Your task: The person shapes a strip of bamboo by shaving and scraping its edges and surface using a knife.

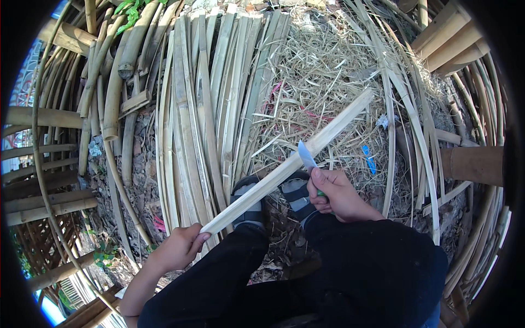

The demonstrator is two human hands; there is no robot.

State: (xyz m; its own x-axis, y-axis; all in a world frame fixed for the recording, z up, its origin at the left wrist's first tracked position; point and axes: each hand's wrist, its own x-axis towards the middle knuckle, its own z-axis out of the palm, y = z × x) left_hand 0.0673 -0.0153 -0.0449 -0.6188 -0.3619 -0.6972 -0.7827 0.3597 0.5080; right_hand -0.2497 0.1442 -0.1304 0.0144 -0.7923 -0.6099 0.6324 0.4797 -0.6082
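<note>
A pale split bamboo strip (268, 183) slants from the lower left to the upper right over my sandalled feet. My left hand (178, 247) is closed on its near end, thumb on top. My right hand (333, 194) grips a knife (307, 155) by its handle, of which a bit of green shows. The blade points up and to the left and lies at the strip's edge, past the middle of its length. A thin shaving (266, 146) shows beside the blade. My fingers hide most of the handle.
Long split bamboo strips (188, 109) lie side by side on the ground ahead to the left. Curly shavings (322, 71) cover the ground ahead, with a blue scrap (369, 159) among them. Bamboo poles (115, 93) stand at the left, and a thick bamboo piece (473, 165) juts in at right.
</note>
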